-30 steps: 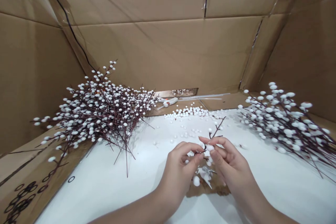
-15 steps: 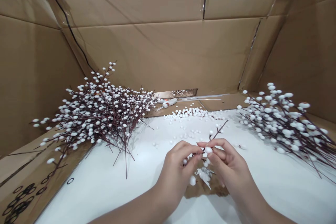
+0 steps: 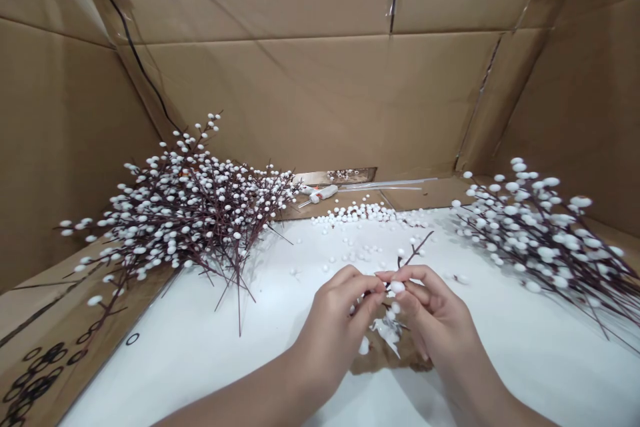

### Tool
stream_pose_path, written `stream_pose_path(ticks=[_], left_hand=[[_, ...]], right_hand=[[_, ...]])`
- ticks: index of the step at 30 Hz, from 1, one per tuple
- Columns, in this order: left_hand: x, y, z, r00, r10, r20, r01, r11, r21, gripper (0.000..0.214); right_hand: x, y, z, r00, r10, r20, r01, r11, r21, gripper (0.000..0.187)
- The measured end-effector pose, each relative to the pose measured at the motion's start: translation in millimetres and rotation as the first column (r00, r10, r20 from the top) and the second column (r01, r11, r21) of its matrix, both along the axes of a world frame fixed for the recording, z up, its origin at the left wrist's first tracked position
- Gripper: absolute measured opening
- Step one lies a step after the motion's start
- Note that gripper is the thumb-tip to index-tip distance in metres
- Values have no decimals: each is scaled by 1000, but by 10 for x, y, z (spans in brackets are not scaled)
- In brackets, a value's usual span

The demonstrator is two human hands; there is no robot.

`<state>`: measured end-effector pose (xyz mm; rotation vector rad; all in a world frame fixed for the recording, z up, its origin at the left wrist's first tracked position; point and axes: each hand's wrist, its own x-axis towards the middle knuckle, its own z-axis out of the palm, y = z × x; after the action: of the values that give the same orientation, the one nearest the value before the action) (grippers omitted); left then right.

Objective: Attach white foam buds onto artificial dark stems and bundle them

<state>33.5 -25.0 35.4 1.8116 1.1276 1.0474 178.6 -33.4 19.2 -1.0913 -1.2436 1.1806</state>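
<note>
1. White and rounded, a berry (image 3: 397, 287) sits at the fingertips of the right hand (image 3: 443, 320), thumb and forefinger closed about it; whether it is fixed to a stem cannot be told.
2. Thumb and forefinger of the left hand (image 3: 333, 313) are pinched together on a dark twig (image 3: 416, 251), whose bare forked end shows beyond the right hand's fingers, slanting up and to the right.
3. Both hands are close together above the white table (image 3: 225, 373), over a brown patch (image 3: 367, 365) bearing a crumpled whitish scrap (image 3: 387, 335).
4. To the left, berry-covered branches (image 3: 200, 207) lie in a dense heap; another bundle of them (image 3: 543, 233) lies at the right.
5. Loose white berries (image 3: 355, 213) are scattered along the table's far edge, with a glue gun (image 3: 324, 193) and clear sticks (image 3: 400, 183) just behind them.
6. Black rings (image 3: 37, 377) cluster on cardboard at the near left, and one separate ring (image 3: 132, 339) rests on the table.
7. Cardboard walls (image 3: 300, 100) enclose the space.
</note>
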Motion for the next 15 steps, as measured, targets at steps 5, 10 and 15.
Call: stream_pose_path(ticks=[5, 10, 15], left_hand=[[-4, -15, 10, 1000, 2, -5, -1, 1000, 20, 16], [0, -20, 29, 1000, 5, -11, -4, 1000, 29, 16], [6, -6, 35, 1000, 16, -19, -15, 999, 42, 15]], right_hand=[[-12, -21, -12, 1000, -2, -16, 2, 1000, -29, 29], [-14, -23, -9, 1000, -1, -25, 0, 999, -33, 30], [-15, -13, 7, 999, -4, -38, 2, 999, -46, 31]])
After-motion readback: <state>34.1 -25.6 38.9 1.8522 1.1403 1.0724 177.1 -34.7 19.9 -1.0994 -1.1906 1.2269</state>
